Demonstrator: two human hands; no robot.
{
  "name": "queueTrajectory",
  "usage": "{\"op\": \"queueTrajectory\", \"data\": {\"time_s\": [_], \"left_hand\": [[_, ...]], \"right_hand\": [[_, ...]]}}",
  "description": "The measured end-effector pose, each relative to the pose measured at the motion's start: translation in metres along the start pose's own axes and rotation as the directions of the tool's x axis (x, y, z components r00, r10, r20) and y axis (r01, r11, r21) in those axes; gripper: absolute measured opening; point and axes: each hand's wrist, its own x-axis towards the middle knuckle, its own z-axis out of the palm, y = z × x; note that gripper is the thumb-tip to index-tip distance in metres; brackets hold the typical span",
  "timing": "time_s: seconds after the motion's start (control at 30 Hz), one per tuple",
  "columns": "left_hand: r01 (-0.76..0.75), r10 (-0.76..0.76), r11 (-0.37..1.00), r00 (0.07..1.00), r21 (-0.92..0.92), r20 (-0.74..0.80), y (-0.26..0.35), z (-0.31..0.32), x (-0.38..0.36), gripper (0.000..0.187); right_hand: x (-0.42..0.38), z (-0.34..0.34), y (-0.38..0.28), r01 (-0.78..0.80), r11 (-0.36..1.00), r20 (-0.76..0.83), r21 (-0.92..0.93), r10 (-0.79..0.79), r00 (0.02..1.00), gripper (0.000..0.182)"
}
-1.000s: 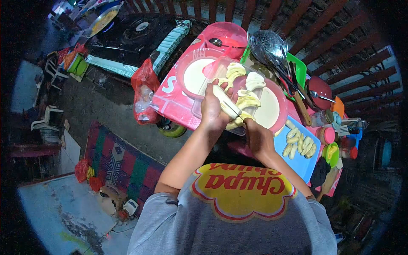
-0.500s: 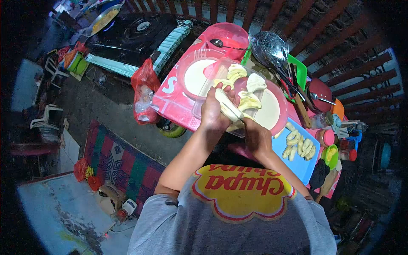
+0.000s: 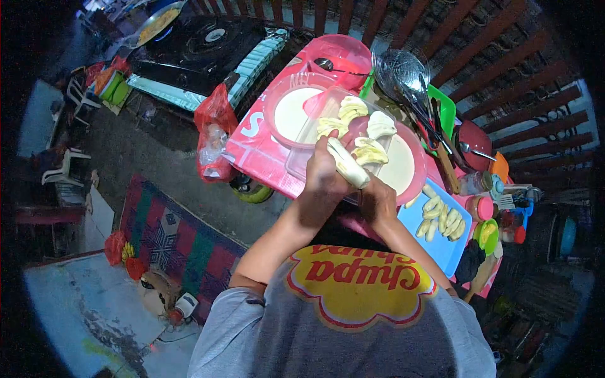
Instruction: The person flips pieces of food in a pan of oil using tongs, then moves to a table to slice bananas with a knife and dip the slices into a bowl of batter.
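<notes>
My left hand [image 3: 322,170] is closed around a peeled banana [image 3: 348,165], which points down to the right. Close by the banana's lower end is my right hand [image 3: 379,200], its fingers curled. What it grips is hidden. Beyond both hands, a clear plastic container [image 3: 296,165] holds several fanned, sliced bananas [image 3: 369,151]. One bowl of pale batter [image 3: 293,114] stands left of these slices, and another pink bowl of batter [image 3: 398,167] is to the right. On a blue tray [image 3: 413,220] lie several peeled bananas [image 3: 441,217].
A red plastic bag [image 3: 214,135] hangs at the table's left edge. Farther left are a black stove [image 3: 195,57] and a frying pan with food [image 3: 157,25]. Strainers [image 3: 403,72], a green basket [image 3: 445,110] and several jars [image 3: 480,208] crowd the right side.
The banana in my left hand has turned to a steeper angle. My right hand has shifted slightly down, and the thin dark edge seen along the banana no longer shows.
</notes>
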Motion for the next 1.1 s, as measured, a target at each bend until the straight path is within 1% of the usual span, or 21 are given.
{"op": "queueTrajectory", "data": {"time_s": [0.03, 0.07, 0.13, 0.27, 0.33, 0.37, 0.43, 0.57, 0.63, 0.67, 0.73, 0.77, 0.83, 0.87, 0.93, 0.97, 1.0, 1.07, 1.1], "left_hand": [[0.006, -0.006, 1.0, 1.0, 0.002, -0.003, 0.001, 0.003, -0.003, 0.045], [0.006, -0.006, 1.0, 1.0, 0.002, -0.003, 0.001, 0.004, -0.003, 0.045], [-0.014, 0.013, 0.999, 1.0, -0.045, -0.02, 0.0, 0.004, -0.003, 0.045], [-0.025, 0.023, 0.997, 0.999, -0.073, -0.037, -0.001, 0.001, -0.001, 0.046], [-0.056, 0.055, 0.997, 0.998, -0.05, -0.008, -0.002, -0.003, 0.001, 0.047], [-0.055, 0.055, 0.997, 0.998, -0.05, -0.008, -0.002, -0.004, 0.0, 0.047], [-0.062, 0.062, 0.998, 0.998, -0.002, 0.002, -0.002, -0.001, -0.006, 0.048], [-0.056, 0.056, 0.998, 0.998, 0.033, 0.002, 0.0, 0.0, -0.008, 0.049], [-0.086, 0.085, 0.996, 0.996, 0.039, 0.022, -0.002, -0.006, -0.002, 0.048], [-0.086, 0.085, 0.996, 0.996, 0.039, 0.023, -0.003, -0.012, 0.007, 0.048], [-0.179, 0.18, 0.984, 0.983, 0.013, -0.031, -0.001, -0.019, 0.025, 0.046], [-0.18, 0.18, 0.984, 0.983, 0.014, -0.032, 0.005, -0.023, 0.029, 0.046], [-0.297, 0.296, 0.954, 0.955, -0.04, -0.032, 0.025, -0.026, 0.027, 0.044], [-0.302, 0.301, 0.952, 0.953, -0.041, -0.038, 0.029, -0.025, 0.023, 0.044], [-0.261, 0.248, 0.951, 0.964, -0.169, -0.093, 0.036, -0.016, 0.013, 0.04], [-0.259, 0.246, 0.951, 0.965, -0.167, -0.094, 0.035, -0.016, 0.014, 0.04], [-0.239, 0.226, 0.955, 0.97, -0.177, -0.088, 0.031, -0.015, 0.014, 0.038], [-0.215, 0.203, 0.959, 0.976, -0.187, -0.077, 0.025, -0.011, 0.014, 0.036], [-0.208, 0.199, 0.963, 0.978, -0.171, -0.067, 0.023, -0.009, 0.013, 0.034]], "right_hand": [[0.001, -0.003, -0.004, 0.008, 1.0, -0.015, 0.003, -0.008, 1.0, 0.041], [0.002, -0.002, -0.004, 0.008, 1.0, -0.015, 0.003, -0.008, 1.0, 0.041], [0.003, 0.001, -0.004, -0.055, 0.998, 0.011, 0.001, 0.055, 0.998, 0.036], [0.004, 0.004, -0.004, -0.072, 0.997, -0.012, 0.011, 0.072, 0.997, 0.033], [0.006, 0.004, -0.004, -0.114, 0.992, 0.077, -0.044, 0.118, 0.99, 0.033], [0.006, 0.006, -0.002, -0.115, 0.992, 0.078, -0.045, 0.118, 0.99, 0.033], [0.005, 0.013, 0.004, -0.1, 0.994, 0.036, 0.046, 0.098, 0.995, 0.032], [0.004, 0.015, 0.01, -0.093, 0.994, 0.063, 0.063, 0.089, 0.994, 0.032], [0.004, 0.018, 0.013, -0.01, 0.999, 0.016, 0.036, 0.01, 1.0, 0.03], [0.003, 0.016, 0.013, -0.011, 0.999, 0.016, 0.036, 0.01, 1.0, 0.03], [-0.003, 0.007, 0.01, 0.003, 0.999, 0.078, -0.054, 0.002, 0.997, 0.03], [-0.009, 0.002, 0.011, 0.003, 0.999, 0.079, -0.053, 0.001, 0.997, 0.03], [-0.024, -0.009, 0.016, 0.01, 0.977, 0.193, -0.211, 0.032, 0.981, 0.028], [-0.029, -0.016, 0.016, 0.015, 0.978, 0.197, -0.208, 0.027, 0.98, 0.028], [-0.036, -0.029, 0.013, 0.011, 0.991, 0.099, -0.134, 0.002, 0.995, 0.026], [-0.036, -0.03, 0.011, 0.044, 0.993, 0.046, -0.113, -0.039, 0.998, 0.018], [-0.035, -0.03, 0.01, 0.037, 0.993, 0.044, -0.114, -0.033, 0.999, 0.018], [-0.028, -0.027, 0.007, 0.117, 0.988, 0.036, -0.097, -0.114, 0.993, 0.019], [-0.026, -0.028, 0.002, 0.115, 0.989, 0.032, -0.098, -0.112, 0.993, 0.019]]}}
